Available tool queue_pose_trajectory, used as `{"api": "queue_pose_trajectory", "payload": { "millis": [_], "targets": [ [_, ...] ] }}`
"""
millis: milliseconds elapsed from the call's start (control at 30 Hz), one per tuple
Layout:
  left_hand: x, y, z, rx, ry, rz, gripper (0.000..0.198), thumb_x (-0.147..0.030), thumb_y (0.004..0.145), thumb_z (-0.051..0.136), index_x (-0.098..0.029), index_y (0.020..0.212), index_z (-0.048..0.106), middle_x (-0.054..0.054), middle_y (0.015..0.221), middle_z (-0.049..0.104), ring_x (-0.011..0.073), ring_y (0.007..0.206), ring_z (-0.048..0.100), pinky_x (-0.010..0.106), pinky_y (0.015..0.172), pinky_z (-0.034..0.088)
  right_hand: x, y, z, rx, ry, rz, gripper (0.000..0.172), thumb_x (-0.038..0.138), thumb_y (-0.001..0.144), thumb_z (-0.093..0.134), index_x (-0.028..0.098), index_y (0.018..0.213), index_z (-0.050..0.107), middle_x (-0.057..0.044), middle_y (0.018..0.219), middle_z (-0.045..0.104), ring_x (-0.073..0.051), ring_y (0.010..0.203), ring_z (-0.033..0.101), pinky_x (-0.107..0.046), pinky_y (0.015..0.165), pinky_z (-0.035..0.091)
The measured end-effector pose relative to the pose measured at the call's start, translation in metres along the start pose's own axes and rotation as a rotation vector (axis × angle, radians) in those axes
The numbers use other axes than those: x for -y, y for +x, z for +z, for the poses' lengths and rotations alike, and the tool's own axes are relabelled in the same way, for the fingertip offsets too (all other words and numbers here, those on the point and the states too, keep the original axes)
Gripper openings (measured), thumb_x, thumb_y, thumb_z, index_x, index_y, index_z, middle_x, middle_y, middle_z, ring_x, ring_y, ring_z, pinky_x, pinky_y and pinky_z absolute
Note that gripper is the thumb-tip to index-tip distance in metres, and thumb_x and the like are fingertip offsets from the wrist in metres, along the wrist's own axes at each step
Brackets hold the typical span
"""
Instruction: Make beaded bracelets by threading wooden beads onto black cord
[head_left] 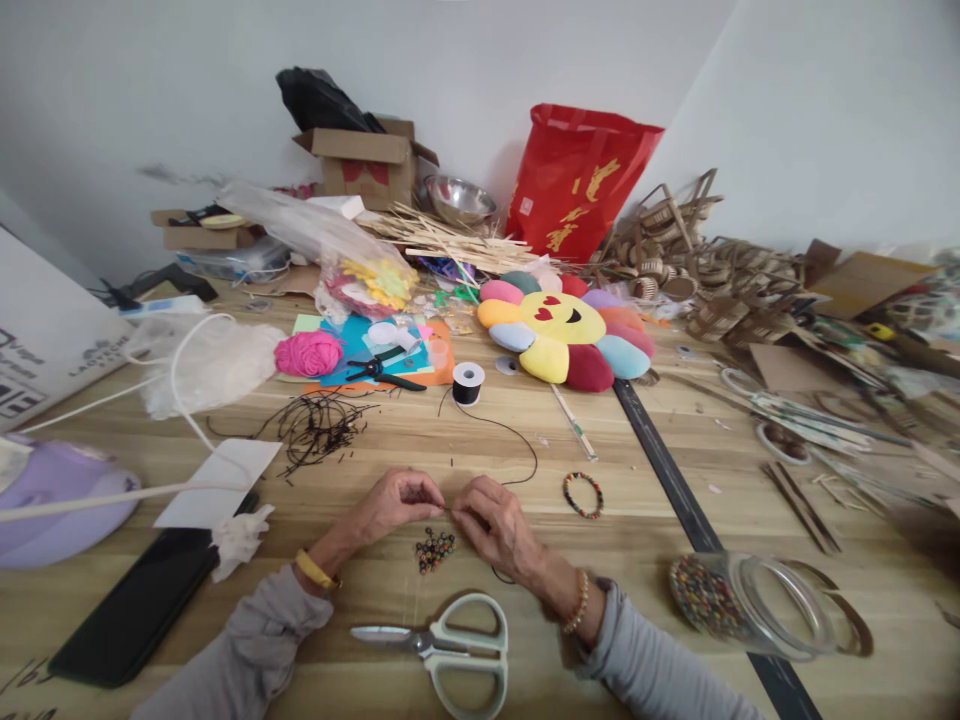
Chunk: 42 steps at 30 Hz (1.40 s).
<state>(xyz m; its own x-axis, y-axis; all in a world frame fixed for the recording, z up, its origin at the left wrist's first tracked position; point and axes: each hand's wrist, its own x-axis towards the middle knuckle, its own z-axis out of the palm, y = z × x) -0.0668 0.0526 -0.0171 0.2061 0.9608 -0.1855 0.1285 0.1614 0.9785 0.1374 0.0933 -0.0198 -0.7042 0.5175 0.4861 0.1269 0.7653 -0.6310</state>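
Observation:
My left hand (397,502) and my right hand (491,522) rest close together on the wooden table (675,530), both with fingers pinched. A thin black cord (517,440) runs from a black spool (468,382) down to the pinched fingertips. I cannot make out whether a bead is between the fingers. A small heap of coloured beads (435,549) lies just below and between the two hands. A finished bead bracelet (583,494) lies to the right of my right hand.
Pale green scissors (450,645) lie near the front edge. A tipped clear jar of beads (739,605) lies at right beside a long black ruler (667,470). A black phone (135,610), cut cord scraps (315,425), a pink yarn ball (307,353) and a flower cushion (564,332) lie around.

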Motion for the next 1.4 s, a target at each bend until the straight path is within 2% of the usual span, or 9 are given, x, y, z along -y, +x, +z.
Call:
{"api": "queue_pose_trajectory", "payload": {
  "millis": [200,333,500,700,933,1067,1200,1300,1400],
  "targets": [
    [0.000,0.000,0.001,0.015,0.001,0.016,0.020,-0.031,0.066,0.075,-0.013,0.074,0.070,0.003,0.071,0.068,0.0151,0.068,0.060,0.026,0.067,0.047,-0.001,-0.001,0.000,0.052,0.026,0.009,0.013,0.019,0.093,0.048,0.019,0.087,0.059,-0.006,0.081,0.060,-0.017,0.076,0.055,-0.029,0.069,0.046],
    [0.001,0.000,0.002,-0.006,0.006,0.038,0.019,-0.029,0.065,0.076,-0.013,0.073,0.071,0.004,0.075,0.068,0.0162,0.072,0.062,0.026,0.070,0.048,-0.001,0.000,0.001,0.024,0.047,-0.015,0.010,0.019,0.092,0.050,0.018,0.088,0.059,-0.005,0.078,0.061,-0.016,0.073,0.055,-0.028,0.066,0.046],
    [0.003,0.001,0.003,-0.021,-0.049,-0.009,0.022,-0.029,0.061,0.079,-0.012,0.069,0.068,0.002,0.066,0.068,0.0138,0.063,0.060,0.026,0.065,0.047,-0.003,-0.002,0.003,-0.006,0.055,-0.026,0.006,0.022,0.091,0.053,0.019,0.088,0.057,-0.005,0.077,0.062,-0.016,0.071,0.056,-0.028,0.066,0.046],
    [0.006,0.001,0.004,-0.045,-0.054,0.011,0.025,-0.032,0.061,0.079,-0.011,0.065,0.066,0.002,0.061,0.066,0.0129,0.059,0.057,0.024,0.060,0.044,-0.002,-0.001,0.003,-0.009,0.046,-0.021,0.007,0.023,0.091,0.053,0.019,0.087,0.057,-0.004,0.076,0.061,-0.015,0.069,0.056,-0.027,0.065,0.047],
    [-0.005,-0.001,0.007,-0.012,0.021,0.013,0.019,-0.030,0.066,0.074,-0.012,0.066,0.067,0.002,0.064,0.065,0.0142,0.063,0.057,0.025,0.063,0.044,0.003,0.001,-0.002,0.073,0.049,-0.005,0.007,0.020,0.092,0.051,0.019,0.092,0.058,-0.006,0.083,0.062,-0.017,0.078,0.056,-0.028,0.069,0.047],
    [-0.010,-0.001,0.002,-0.015,0.032,0.030,0.022,-0.033,0.066,0.073,-0.012,0.065,0.065,0.001,0.063,0.062,0.0131,0.061,0.053,0.024,0.060,0.042,0.003,0.002,-0.001,-0.008,-0.011,0.026,0.005,0.016,0.087,0.052,0.019,0.088,0.056,-0.006,0.082,0.058,-0.018,0.078,0.054,-0.029,0.069,0.046],
    [-0.013,-0.003,-0.003,-0.034,-0.021,0.030,0.023,-0.033,0.067,0.073,-0.013,0.064,0.062,0.000,0.062,0.060,0.0126,0.061,0.052,0.024,0.062,0.041,0.003,0.002,0.000,-0.094,-0.072,0.063,0.017,0.010,0.079,0.049,0.018,0.094,0.052,-0.009,0.090,0.054,-0.021,0.088,0.052,-0.035,0.076,0.046],
    [-0.015,-0.004,-0.004,-0.064,-0.055,0.027,0.021,-0.031,0.067,0.072,-0.013,0.065,0.062,-0.001,0.064,0.060,0.0131,0.064,0.052,0.024,0.064,0.042,0.004,0.001,0.000,-0.076,-0.067,0.050,0.029,0.010,0.074,0.052,0.018,0.102,0.049,-0.011,0.099,0.053,-0.024,0.097,0.050,-0.039,0.083,0.044],
    [-0.015,-0.005,-0.003,-0.070,-0.060,0.037,0.020,-0.030,0.067,0.072,-0.013,0.065,0.062,-0.001,0.064,0.060,0.0132,0.065,0.053,0.025,0.066,0.042,0.003,0.001,-0.001,-0.039,-0.030,0.017,0.033,0.015,0.076,0.058,0.019,0.108,0.048,-0.011,0.104,0.054,-0.024,0.099,0.050,-0.040,0.084,0.044]
  ]
}}
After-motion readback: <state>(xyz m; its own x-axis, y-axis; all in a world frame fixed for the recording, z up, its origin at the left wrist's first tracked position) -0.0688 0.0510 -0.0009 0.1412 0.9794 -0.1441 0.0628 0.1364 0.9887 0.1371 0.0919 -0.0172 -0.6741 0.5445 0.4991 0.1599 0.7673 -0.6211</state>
